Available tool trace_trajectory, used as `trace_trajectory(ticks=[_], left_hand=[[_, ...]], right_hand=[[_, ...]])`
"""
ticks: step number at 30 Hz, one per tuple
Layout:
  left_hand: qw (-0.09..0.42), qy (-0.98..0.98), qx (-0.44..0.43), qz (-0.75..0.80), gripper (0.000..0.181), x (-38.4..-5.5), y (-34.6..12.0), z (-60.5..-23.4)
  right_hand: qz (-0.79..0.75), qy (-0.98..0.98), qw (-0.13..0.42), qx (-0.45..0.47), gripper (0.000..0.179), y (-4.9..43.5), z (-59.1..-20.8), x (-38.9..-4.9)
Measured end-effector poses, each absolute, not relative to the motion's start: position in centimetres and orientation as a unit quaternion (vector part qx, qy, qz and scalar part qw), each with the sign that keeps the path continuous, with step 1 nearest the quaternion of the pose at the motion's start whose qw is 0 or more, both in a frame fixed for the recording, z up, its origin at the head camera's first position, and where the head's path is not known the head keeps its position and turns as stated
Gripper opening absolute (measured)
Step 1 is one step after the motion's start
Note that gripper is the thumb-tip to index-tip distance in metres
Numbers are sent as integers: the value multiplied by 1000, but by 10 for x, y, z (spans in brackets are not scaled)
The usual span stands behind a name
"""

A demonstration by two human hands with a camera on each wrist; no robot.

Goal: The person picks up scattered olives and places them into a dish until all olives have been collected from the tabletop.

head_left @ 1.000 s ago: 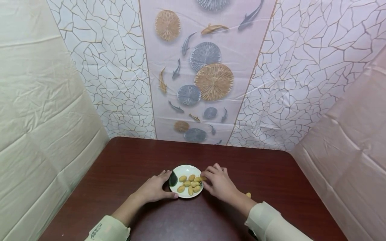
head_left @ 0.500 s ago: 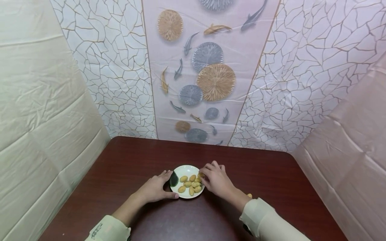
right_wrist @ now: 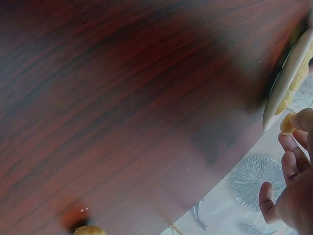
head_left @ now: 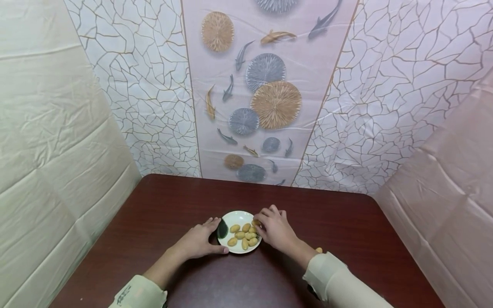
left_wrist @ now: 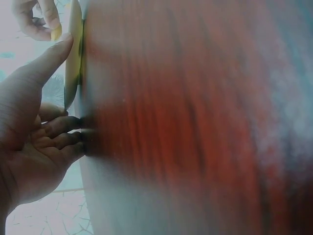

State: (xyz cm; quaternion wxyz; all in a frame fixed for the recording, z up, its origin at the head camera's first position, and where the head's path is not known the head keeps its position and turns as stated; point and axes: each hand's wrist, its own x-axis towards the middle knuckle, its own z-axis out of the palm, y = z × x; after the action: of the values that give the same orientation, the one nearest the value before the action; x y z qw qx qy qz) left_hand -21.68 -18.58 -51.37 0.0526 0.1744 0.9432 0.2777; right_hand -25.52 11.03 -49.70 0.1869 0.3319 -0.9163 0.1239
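A round white plate (head_left: 233, 248) with a dark green patch on its left side carries several small yellow oval pieces (head_left: 240, 235). My left hand (head_left: 197, 241) rests at the plate's left side, thumb on the near rim and fingers extended along the far-left rim. At the right rim, my right hand (head_left: 279, 231) pinches one yellow oval piece (right_wrist: 287, 124) between thumb and fingertips. The right wrist view shows that piece just beside the plate's edge (right_wrist: 283, 85). What kind of food the pieces are, I cannot tell.
Another yellow piece (head_left: 319, 250) lies on the dark red-brown table (head_left: 346, 231), near my right forearm and partly hidden by it. Patterned cloth (head_left: 246, 128) hangs behind the table, with plain cloth on both sides.
My right hand has shifted slightly left and inward over the plate's right rim with the pinched piece. My left hand stays in place at the plate.
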Motion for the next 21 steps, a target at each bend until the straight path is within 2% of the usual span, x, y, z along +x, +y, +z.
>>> trace_trajectory(ticks=[11, 21], left_hand=[[54, 943, 173, 278, 115, -216, -186, -514], [54, 945, 172, 274, 116, -218, -186, -517]], right_hand=[[129, -914, 219, 316, 21, 112, -497, -254], [139, -922, 185, 310, 26, 121, -490, -246]])
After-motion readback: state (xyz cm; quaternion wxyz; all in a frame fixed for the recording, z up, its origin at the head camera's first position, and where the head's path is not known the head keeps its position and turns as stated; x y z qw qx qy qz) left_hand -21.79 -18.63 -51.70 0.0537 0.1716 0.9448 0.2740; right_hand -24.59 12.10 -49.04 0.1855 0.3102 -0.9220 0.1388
